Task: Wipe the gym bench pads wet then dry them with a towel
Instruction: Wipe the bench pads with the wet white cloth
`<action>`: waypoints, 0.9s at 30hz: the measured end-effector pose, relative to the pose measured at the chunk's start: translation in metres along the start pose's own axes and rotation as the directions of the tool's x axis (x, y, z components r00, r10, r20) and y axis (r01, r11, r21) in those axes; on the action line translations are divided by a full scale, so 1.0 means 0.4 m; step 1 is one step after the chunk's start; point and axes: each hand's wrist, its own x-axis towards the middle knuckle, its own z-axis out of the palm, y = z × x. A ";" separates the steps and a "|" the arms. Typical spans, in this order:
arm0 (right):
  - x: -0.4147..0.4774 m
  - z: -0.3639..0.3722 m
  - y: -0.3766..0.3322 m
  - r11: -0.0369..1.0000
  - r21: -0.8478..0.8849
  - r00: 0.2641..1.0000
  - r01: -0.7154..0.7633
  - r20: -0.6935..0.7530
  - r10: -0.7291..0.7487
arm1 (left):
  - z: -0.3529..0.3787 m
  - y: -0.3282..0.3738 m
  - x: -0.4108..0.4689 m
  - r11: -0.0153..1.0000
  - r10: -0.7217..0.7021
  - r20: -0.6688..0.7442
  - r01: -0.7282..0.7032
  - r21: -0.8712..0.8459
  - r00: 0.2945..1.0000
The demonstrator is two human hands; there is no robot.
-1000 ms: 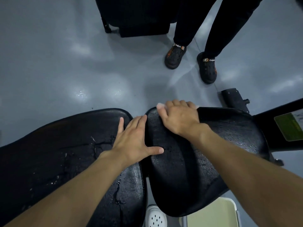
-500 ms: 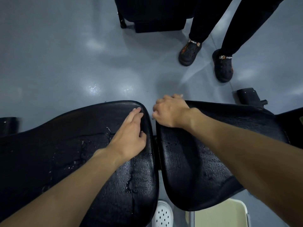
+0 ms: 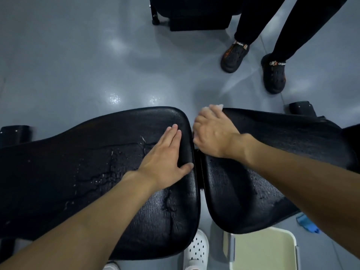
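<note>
Now, left pad [image 3: 78,172]: streaked wet; drying is judged undone.
Left hand [image 3: 165,158]: laid flat, fingers straight, on its right end.
Right hand [image 3: 212,137]: clenched round a pale cloth [image 3: 213,108].
Right pad [image 3: 282,152]: beaded wet; cloth is pressed on its far-left corner; wiping is judged unfinished.

On my feed I see a glossy grey floor [image 3: 78,65] with soft patches of reflected light. At the top right a second person stands in black trousers [image 3: 288,32], wearing dark clogs with orange trim, one [image 3: 233,57] nearer the middle and the other [image 3: 273,75] further right, set apart. Behind them sits a piece of black equipment [image 3: 194,14] on a small foot. A black bracket [image 3: 301,108] rests on the floor at the right, and a black block [image 3: 14,133] at the left edge. Along the bottom I make out a white perforated clog [image 3: 196,250] and, just beside it, a pale cream bin [image 3: 261,252] with a grey rim
</note>
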 end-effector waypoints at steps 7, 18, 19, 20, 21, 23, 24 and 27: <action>-0.035 0.019 -0.037 0.997 0.076 0.999 -0.027 -0.029 0.029 | 0.005 -0.014 -0.014 0.998 0.022 0.055 -0.026 0.063 0.998; -0.159 0.086 -0.134 0.995 0.081 0.979 -0.061 -0.190 0.076 | 0.060 -0.023 -0.082 0.957 0.056 0.109 -0.084 0.277 0.993; -0.148 0.078 -0.133 0.991 0.105 0.983 -0.079 -0.156 0.095 | 0.063 -0.027 -0.080 0.959 0.058 0.099 -0.083 0.271 0.993; -0.137 0.073 -0.133 0.988 0.119 0.985 -0.098 -0.129 0.113 | 0.066 -0.030 -0.076 0.961 0.064 0.091 -0.086 0.262 0.994; -0.130 0.070 -0.135 0.986 0.125 0.985 -0.112 -0.117 0.127 | 0.066 -0.032 -0.073 0.963 0.072 0.090 -0.093 0.251 0.993; -0.144 0.079 -0.162 0.979 0.159 0.975 -0.130 -0.159 0.156 | 0.073 -0.042 -0.077 0.966 0.087 0.077 -0.103 0.237 0.993; -0.165 0.088 -0.177 0.975 0.182 0.964 -0.126 -0.211 0.164 | 0.075 -0.050 -0.075 0.967 0.093 0.063 -0.105 0.233 0.994; -0.254 0.131 -0.227 0.983 0.168 0.931 -0.075 -0.342 0.130 | 0.076 -0.057 -0.067 0.961 0.114 0.054 -0.124 0.246 0.992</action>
